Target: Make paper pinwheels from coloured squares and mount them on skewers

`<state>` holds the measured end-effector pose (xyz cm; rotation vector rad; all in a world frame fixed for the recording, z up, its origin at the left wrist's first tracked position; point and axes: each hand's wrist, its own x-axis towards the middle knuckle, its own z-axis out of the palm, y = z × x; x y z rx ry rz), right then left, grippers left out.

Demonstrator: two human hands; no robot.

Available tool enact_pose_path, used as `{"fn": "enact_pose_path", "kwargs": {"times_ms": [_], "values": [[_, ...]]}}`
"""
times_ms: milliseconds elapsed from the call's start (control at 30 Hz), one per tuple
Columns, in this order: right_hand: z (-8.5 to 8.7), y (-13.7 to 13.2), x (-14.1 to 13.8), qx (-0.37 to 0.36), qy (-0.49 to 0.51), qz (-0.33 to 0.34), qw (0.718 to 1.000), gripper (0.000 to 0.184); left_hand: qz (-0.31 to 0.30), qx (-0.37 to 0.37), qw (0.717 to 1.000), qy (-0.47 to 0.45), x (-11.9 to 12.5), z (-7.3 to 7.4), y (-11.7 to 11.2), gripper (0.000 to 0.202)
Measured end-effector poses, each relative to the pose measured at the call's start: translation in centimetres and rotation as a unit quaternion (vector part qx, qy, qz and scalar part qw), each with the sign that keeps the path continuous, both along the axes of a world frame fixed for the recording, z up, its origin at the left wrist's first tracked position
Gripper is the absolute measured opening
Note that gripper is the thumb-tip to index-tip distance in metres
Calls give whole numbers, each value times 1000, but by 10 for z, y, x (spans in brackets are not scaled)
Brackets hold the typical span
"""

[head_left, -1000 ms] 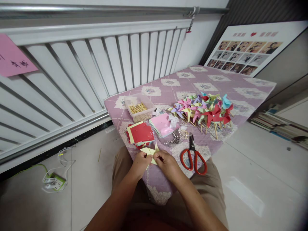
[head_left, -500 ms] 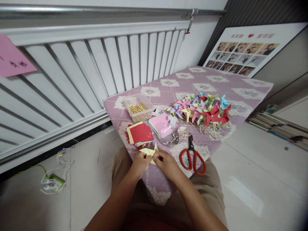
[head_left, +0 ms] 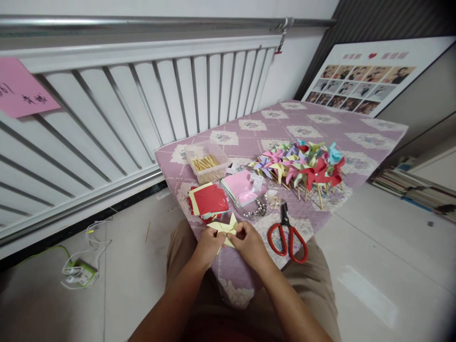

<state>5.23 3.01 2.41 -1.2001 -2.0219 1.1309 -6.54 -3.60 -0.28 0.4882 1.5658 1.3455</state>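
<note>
Between both hands is a pale yellow paper pinwheel (head_left: 224,228), its corners partly folded inward. My left hand (head_left: 209,244) pinches it from the left, the thumb near its middle. From the right, my right hand (head_left: 249,241) grips the same paper with thumb and fingertips; whether a small piece sits under these fingers is hidden. Just beyond the hands lies a stack of red and yellow paper squares (head_left: 211,199). Red-handled scissors (head_left: 288,237) rest to the right of my right hand. Small silver beads (head_left: 260,208) lie in a clear dish ahead.
A clear plastic box (head_left: 207,164) holds many thin wooden sticks. Pink paper squares (head_left: 244,186) lie beside it. Finished pinwheels (head_left: 302,166) in many colours are heaped on the right of the tablecloth (head_left: 295,130). A radiator (head_left: 171,99) runs along the wall; a power strip (head_left: 83,274) lies on the floor.
The fingers of my right hand have shifted slightly on the yellow paper, its knuckles now more raised. The whole view has tilted a little. Both hands keep hold of the pinwheel.
</note>
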Motion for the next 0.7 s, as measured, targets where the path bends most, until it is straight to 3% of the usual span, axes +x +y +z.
{"fn": "enact_pose_path", "kwargs": {"times_ms": [167,300,367,533,700], "values": [[1,-1,-2,-32,24,-23,999,29,7,-11,1000,15,-1,-6,0,18],[-3,1,-2,-90,70,-20,993,62,-8,3,1000,-7,0,2,-1,15],[-4,2,-2,-128,90,-5,988,69,-9,4,1000,-11,0,5,-1,13],[-3,4,0,-252,142,68,955,31,-5,5,1000,22,0,-1,-1,16],[-2,5,1,-290,151,76,942,28,-13,7,999,41,0,-5,-2,20]]}}
